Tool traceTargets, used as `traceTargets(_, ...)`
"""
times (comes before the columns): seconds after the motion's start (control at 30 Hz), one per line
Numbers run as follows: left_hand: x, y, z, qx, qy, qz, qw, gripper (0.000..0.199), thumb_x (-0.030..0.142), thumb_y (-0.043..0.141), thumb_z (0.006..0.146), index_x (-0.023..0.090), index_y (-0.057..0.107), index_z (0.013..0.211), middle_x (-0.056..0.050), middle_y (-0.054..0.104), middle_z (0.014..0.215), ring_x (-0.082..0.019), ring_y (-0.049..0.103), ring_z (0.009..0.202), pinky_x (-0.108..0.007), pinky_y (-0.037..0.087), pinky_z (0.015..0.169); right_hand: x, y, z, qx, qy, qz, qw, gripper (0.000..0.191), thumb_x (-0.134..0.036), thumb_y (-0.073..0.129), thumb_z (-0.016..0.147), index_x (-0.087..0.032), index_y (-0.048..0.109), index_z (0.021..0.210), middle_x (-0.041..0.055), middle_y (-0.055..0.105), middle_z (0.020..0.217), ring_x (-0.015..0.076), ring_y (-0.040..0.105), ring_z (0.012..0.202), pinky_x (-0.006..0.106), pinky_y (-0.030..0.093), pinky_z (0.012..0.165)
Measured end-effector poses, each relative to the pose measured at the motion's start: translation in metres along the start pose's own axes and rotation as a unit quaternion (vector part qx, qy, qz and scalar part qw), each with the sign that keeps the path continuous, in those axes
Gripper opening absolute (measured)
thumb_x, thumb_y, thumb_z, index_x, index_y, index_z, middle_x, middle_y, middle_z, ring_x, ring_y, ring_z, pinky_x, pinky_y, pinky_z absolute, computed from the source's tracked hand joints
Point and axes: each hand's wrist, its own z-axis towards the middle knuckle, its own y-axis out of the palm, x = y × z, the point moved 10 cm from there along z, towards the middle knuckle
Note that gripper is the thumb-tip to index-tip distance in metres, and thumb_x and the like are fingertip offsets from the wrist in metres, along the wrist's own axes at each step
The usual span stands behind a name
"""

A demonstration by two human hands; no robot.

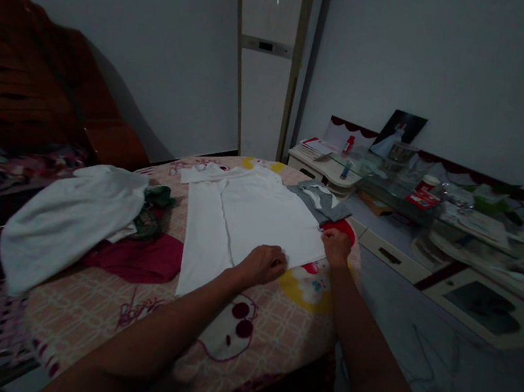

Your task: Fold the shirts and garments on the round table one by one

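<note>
A white T-shirt [268,217] lies spread on the round table, its left part turned over along a lengthwise edge. My left hand [264,264] rests at the shirt's near hem with its fingers curled in on the fabric. At the hem's right corner, my right hand [336,246] pinches the cloth between thumb and fingers. Just beyond that hand is a folded grey garment [318,200] with a white patch. The fingertips of both hands are partly hidden in the dim light.
A patterned tablecloth [270,330] covers the table. To the left lie a heaped white garment [79,220], a dark pink garment [142,260] and a green one [151,221]. A wooden bench [24,65] stands left; a cluttered low cabinet [393,250] stands right. An upright white unit [260,96] is behind.
</note>
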Motion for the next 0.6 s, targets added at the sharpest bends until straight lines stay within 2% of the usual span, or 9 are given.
traceTargets(0.07,-0.006,-0.006,0.001,0.044,0.023,-0.058,0.997,0.029,0.018,0.047,0.092,0.018,0.074,0.1,-0.008,0.074,0.101,-0.019,0.067,0.094,-0.031,0.053,0.087,0.001,-0.001,0.0,0.006,0.007,-0.008,1.0,0.022,-0.021,0.063,0.08,-0.021,0.081,0.093,0.01,0.077,0.096,0.0254,0.069,0.089,0.031,0.049,0.074)
traceTargets(0.17,-0.02,-0.007,0.001,0.086,0.036,-0.062,0.994,0.035,0.014,0.046,0.091,0.019,0.071,0.116,-0.01,0.072,0.118,-0.021,0.064,0.11,-0.038,0.051,0.099,0.002,-0.004,-0.002,0.015,0.012,-0.026,0.999,0.019,-0.024,0.065,0.081,-0.022,0.081,0.092,0.0103,0.077,0.097,0.0259,0.068,0.089,0.031,0.049,0.074)
traceTargets(0.3,-0.026,0.009,0.001,0.049,0.058,-0.052,0.996,0.03,0.014,0.053,0.088,0.016,0.072,0.112,-0.012,0.071,0.112,-0.022,0.064,0.107,-0.04,0.051,0.099,0.005,-0.013,-0.005,0.022,0.023,-0.071,0.997,0.018,-0.025,0.062,0.088,-0.021,0.079,0.094,0.0115,0.075,0.098,0.0254,0.067,0.089,0.032,0.047,0.075)
traceTargets(0.37,-0.023,0.012,0.002,0.039,0.072,-0.065,0.995,0.031,0.012,0.052,0.088,0.015,0.073,0.111,-0.012,0.071,0.11,-0.021,0.064,0.105,-0.037,0.051,0.098,-0.003,-0.019,-0.009,0.045,0.004,-0.104,0.994,0.022,-0.023,0.057,0.092,-0.017,0.077,0.099,0.0135,0.074,0.1,0.0256,0.067,0.093,0.033,0.047,0.081)
traceTargets(0.4,-0.02,0.013,0.002,0.035,0.079,-0.07,0.994,0.031,0.012,0.051,0.089,0.016,0.073,0.111,-0.011,0.07,0.109,-0.02,0.064,0.104,-0.036,0.051,0.098,-0.013,-0.021,-0.012,0.058,-0.025,-0.118,0.991,0.023,-0.022,0.055,0.093,-0.016,0.076,0.102,0.0145,0.073,0.102,0.0257,0.066,0.097,0.033,0.046,0.084)
traceTargets(0.47,-0.016,0.013,0.002,0.03,0.087,-0.078,0.993,0.033,0.012,0.05,0.09,0.017,0.073,0.112,-0.011,0.07,0.11,-0.019,0.064,0.104,-0.035,0.051,0.098,-0.044,-0.017,-0.022,0.062,-0.125,-0.125,0.982,0.024,-0.019,0.054,0.095,-0.014,0.074,0.107,0.015,0.072,0.108,0.025,0.064,0.103,0.033,0.044,0.092)
traceTargets(0.53,-0.014,0.013,0.002,0.024,0.089,-0.087,0.992,0.033,0.013,0.049,0.091,0.019,0.073,0.113,-0.01,0.07,0.111,-0.019,0.065,0.105,-0.034,0.051,0.097,-0.076,0.0,-0.038,0.018,-0.236,-0.115,0.965,0.024,-0.02,0.055,0.095,-0.016,0.073,0.11,0.0133,0.071,0.112,0.0234,0.063,0.107,0.031,0.044,0.095)
traceTargets(0.6,-0.013,0.012,0.002,0.02,0.086,-0.096,0.991,0.033,0.014,0.05,0.092,0.019,0.074,0.114,-0.009,0.07,0.113,-0.018,0.065,0.105,-0.033,0.051,0.098,-0.093,0.017,-0.051,-0.044,-0.293,-0.121,0.947,0.021,-0.023,0.057,0.096,-0.017,0.073,0.108,0.0119,0.072,0.11,0.0224,0.064,0.106,0.03,0.044,0.092)
